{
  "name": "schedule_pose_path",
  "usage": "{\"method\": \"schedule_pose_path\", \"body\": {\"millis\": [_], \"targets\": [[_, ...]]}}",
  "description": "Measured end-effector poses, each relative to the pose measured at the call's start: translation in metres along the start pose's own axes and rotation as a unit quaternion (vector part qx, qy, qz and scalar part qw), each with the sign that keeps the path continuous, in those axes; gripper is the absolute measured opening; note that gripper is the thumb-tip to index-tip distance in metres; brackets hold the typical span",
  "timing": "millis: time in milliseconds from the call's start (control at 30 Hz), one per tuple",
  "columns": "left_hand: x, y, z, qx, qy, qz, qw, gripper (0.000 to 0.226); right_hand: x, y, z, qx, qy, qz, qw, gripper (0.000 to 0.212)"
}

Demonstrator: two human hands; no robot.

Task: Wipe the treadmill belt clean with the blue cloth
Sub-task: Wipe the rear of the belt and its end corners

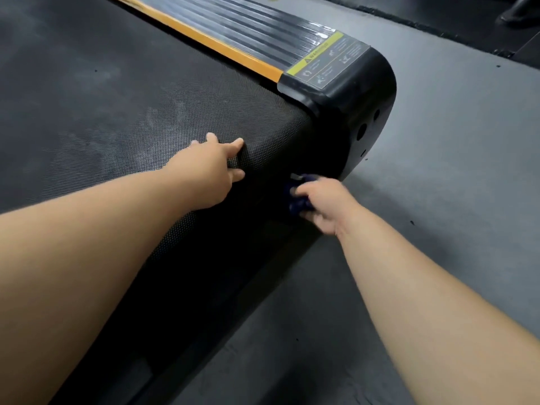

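Observation:
The black textured treadmill belt (117,106) fills the left and centre, with pale dusty smears on it. My left hand (209,171) lies on the belt at its rear curved end, fingers spread and curling over the edge, holding nothing. My right hand (324,204) is lower, at the belt's rear edge beside the black end cap, shut on a bunched dark blue cloth (296,197). The cloth presses against the curved end of the belt and is mostly hidden by my fingers.
An orange strip (204,39) and a ribbed black side rail (248,27) run along the belt's right side, ending in a rounded black end cap (362,112) with a yellow warning label (317,55). Grey floor matting (438,171) lies to the right.

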State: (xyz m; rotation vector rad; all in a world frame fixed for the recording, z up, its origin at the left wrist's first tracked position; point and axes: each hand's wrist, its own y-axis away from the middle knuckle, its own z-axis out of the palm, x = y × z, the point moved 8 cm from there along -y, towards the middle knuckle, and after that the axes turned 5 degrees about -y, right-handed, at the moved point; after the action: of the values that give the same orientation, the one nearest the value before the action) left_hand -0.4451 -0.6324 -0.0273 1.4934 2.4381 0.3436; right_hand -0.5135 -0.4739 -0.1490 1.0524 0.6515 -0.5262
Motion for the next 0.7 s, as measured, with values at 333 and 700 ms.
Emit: {"method": "schedule_pose_path", "body": {"millis": [333, 700], "targets": [[0.0, -0.003, 0.003, 0.005, -0.013, -0.001, 1.0, 0.061, 0.022, -0.004, 0.028, 0.046, -0.072, 0.064, 0.994, 0.023], [-0.001, -0.004, 0.003, -0.003, -0.004, 0.004, 1.0, 0.061, 0.011, -0.003, 0.022, 0.028, -0.047, 0.042, 0.998, 0.01]]}}
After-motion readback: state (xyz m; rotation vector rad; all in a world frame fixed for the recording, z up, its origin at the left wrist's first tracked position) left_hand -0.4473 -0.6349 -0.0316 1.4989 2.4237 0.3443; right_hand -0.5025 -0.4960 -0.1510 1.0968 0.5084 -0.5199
